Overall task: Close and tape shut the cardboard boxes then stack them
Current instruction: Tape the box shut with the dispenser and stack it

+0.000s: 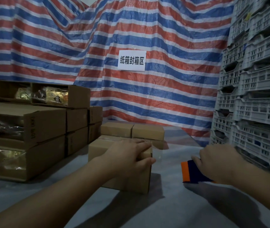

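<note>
Head view: a person's two bare forearms reach over a pale grey desk (172, 209) toward a small cardboard box (131, 181)
Small cardboard box: closed, standing on the desk at the middle of the scene, its near right corner turned toward the camera
Left hand (127, 157): laid over the top right edge of the small cardboard box; fingers (140, 143) straight and close together across the lid, thumb (145, 162) pressed against the box's right side
Right hand (216, 160): to the right of the small cardboard box and apart from it; fingers curled round a tape dispenser (191, 172), gripping it from above
Tape dispenser: orange and dark blue, low over the desk; whether it touches the desk cannot be told
Tape: a clear, shiny strip (159, 153) seems to run from the box's top right edge toward the dispenser, too faint to be sure
Closed boxes (132, 131): two small ones side by side, just behind the small cardboard box, with more beneath them
Large cartons (45, 122): stacked left of the small cardboard box, open ends showing plastic-wrapped goods
Tarp (147, 99): red, white and blue stripes hanging behind the box, with a white paper sign (131, 60) printed in Chinese characters
Crates (254, 96): grey plastic, piled high to the right of the box
</note>
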